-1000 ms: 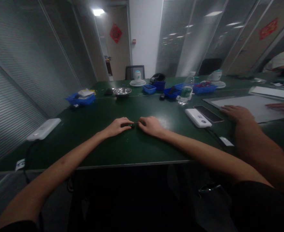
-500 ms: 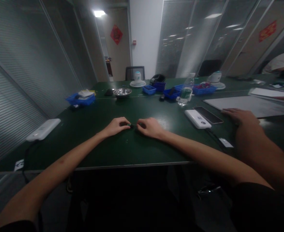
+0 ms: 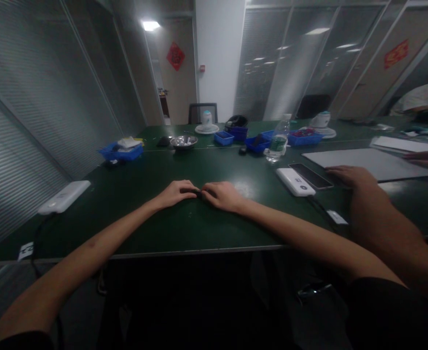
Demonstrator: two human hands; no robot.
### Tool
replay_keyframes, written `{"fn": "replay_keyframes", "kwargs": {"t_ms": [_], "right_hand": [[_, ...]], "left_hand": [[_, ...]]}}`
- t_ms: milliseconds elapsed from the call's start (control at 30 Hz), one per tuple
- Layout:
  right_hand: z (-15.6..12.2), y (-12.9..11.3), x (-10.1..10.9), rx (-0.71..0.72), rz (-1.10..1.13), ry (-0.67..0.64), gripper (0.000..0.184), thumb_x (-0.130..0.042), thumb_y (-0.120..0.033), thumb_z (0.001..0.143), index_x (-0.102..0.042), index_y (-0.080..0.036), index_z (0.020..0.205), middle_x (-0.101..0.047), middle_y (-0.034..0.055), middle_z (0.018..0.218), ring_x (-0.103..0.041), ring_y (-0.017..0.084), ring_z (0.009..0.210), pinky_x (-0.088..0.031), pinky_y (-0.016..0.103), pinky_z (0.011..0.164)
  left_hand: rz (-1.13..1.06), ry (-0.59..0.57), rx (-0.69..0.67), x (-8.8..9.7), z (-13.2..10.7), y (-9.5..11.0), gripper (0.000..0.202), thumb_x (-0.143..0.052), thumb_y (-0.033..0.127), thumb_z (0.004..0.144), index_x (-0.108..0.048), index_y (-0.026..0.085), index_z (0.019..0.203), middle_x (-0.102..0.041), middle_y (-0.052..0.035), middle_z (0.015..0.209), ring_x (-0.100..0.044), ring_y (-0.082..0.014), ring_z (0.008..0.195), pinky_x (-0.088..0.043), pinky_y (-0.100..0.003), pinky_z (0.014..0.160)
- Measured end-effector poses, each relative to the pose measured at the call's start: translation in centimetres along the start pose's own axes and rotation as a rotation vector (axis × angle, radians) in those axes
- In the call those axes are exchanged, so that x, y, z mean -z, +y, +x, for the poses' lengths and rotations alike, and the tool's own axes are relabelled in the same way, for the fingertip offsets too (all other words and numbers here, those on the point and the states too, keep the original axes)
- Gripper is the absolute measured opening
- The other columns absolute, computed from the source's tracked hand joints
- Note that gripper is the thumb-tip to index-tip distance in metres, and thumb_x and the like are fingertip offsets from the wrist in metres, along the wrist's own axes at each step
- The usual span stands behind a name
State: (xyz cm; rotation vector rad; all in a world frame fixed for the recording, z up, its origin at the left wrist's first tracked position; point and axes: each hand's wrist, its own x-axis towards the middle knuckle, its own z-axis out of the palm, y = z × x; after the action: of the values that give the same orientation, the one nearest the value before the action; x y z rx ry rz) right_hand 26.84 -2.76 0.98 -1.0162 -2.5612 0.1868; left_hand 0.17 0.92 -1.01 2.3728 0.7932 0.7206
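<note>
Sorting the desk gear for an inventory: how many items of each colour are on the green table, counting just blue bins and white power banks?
Blue bins: 5
White power banks: 2
Total: 7

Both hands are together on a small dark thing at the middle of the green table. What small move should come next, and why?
Probably a slight lift or parting of the fingers, so the small dark piece can be seen. The left hand and right hand meet over it on the green table and nearly hide it; the light is dim, so its state cannot be told. A neighbour's hand rests apart, beside the phone.
</note>
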Motion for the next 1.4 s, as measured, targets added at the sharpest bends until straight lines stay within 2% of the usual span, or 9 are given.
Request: {"fn": "replay_keyframes", "kwargs": {"t_ms": [233,467,633,733,900,1067,1133,1267,1400], "right_hand": [[0.1,0.1,0.1,-0.116,-0.028,0.011,0.033,-0.047,-0.04,0.108,-0.071,-0.023,0.122,-0.077,0.006,0.098,-0.067,0.019,0.082,-0.04,0.028,0.072],[0.4,0.1,0.2,-0.243,-0.121,-0.046,0.037,-0.045,-0.046,0.107,-0.073,-0.024,0.118,-0.077,0.0071,0.094,-0.067,0.02,0.079,-0.037,0.028,0.065],[0.5,0.0,0.1,-0.239,-0.145,-0.07,0.038,-0.045,-0.046,0.107,-0.072,-0.025,0.122,-0.077,0.0063,0.095,-0.069,0.021,0.082,-0.039,0.028,0.069],[0.5,0.0,0.1,-0.215,-0.124,-0.068,0.039,-0.043,-0.045,0.108,-0.071,-0.025,0.126,-0.078,0.0067,0.101,-0.07,0.021,0.086,-0.041,0.028,0.073],[0.5,0.0,0.2,-0.159,-0.099,-0.076,0.038,-0.043,-0.044,0.109,-0.07,-0.026,0.127,-0.078,0.0059,0.107,-0.07,0.021,0.092,-0.042,0.027,0.076],[0.5,-0.2,0.4,-0.249,-0.142,-0.087,0.041,-0.041,-0.046,0.109,-0.071,-0.025,0.126,-0.078,0.0074,0.103,-0.069,0.021,0.087,-0.042,0.028,0.073],[0.5,-0.2,0.4,-0.297,-0.154,-0.077,0.041,-0.04,-0.047,0.109,-0.071,-0.024,0.127,-0.078,0.0082,0.104,-0.069,0.021,0.088,-0.042,0.028,0.072],[0.5,0.0,0.4,-0.348,-0.157,-0.069,0.041,-0.041,-0.047,0.108,-0.07,-0.025,0.127,-0.078,0.0085,0.106,-0.07,0.023,0.089,-0.043,0.028,0.074],[0.6,0.0,0.5,-0.343,-0.129,-0.065,0.041,-0.041,-0.047,0.108,-0.071,-0.025,0.127,-0.078,0.0085,0.105,-0.07,0.022,0.087,-0.043,0.028,0.071]], "left_hand": [[0.06,-0.013,0.024,0.1,-0.1,-0.5,0.038,-0.068,0.043,0.099,-0.074,0.024,0.132,-0.069,-0.0077,0.111,-0.064,-0.0223,0.099,-0.052,-0.035,0.087],[0.119,0.001,0.031,0.2,-0.1,-0.4,0.037,-0.065,0.046,0.1,-0.076,0.025,0.128,-0.067,-0.008,0.111,-0.063,-0.0237,0.101,-0.051,-0.037,0.088],[0.131,0.008,0.073,0.2,-0.1,0.1,0.046,-0.066,0.046,0.099,-0.068,0.025,0.14,-0.065,-0.007,0.108,-0.061,-0.0229,0.098,-0.051,-0.036,0.087],[0.148,-0.02,0.041,0.1,-0.2,0.5,0.046,-0.06,0.044,0.103,-0.063,0.028,0.147,-0.064,-0.0077,0.113,-0.06,-0.0235,0.103,-0.05,-0.038,0.091],[0.183,-0.04,-0.004,-0.1,-0.3,0.6,0.037,-0.055,0.042,0.106,-0.071,0.027,0.136,-0.064,-0.0093,0.117,-0.059,-0.0256,0.111,-0.048,-0.041,0.098],[0.193,-0.017,0.036,0.2,-0.3,0.2,0.037,-0.058,0.041,0.104,-0.072,0.023,0.133,-0.063,-0.0097,0.116,-0.059,-0.0261,0.11,-0.047,-0.041,0.097],[0.184,-0.034,0.053,0.6,-0.3,0.0,0.04,-0.059,0.039,0.103,-0.068,0.023,0.139,-0.063,-0.0096,0.113,-0.059,-0.0258,0.106,-0.047,-0.04,0.095],[0.153,-0.139,0.047,1.4,-0.5,0.0,0.049,-0.057,0.034,0.103,-0.058,0.023,0.151,-0.062,-0.0089,0.108,-0.058,-0.0249,0.102,-0.047,-0.04,0.093],[0.228,-0.171,0.023,1.3,-0.5,0.3,0.047,-0.053,0.032,0.105,-0.058,0.024,0.151,-0.063,-0.0099,0.11,-0.056,-0.0258,0.104,-0.045,-0.042,0.096]]}}
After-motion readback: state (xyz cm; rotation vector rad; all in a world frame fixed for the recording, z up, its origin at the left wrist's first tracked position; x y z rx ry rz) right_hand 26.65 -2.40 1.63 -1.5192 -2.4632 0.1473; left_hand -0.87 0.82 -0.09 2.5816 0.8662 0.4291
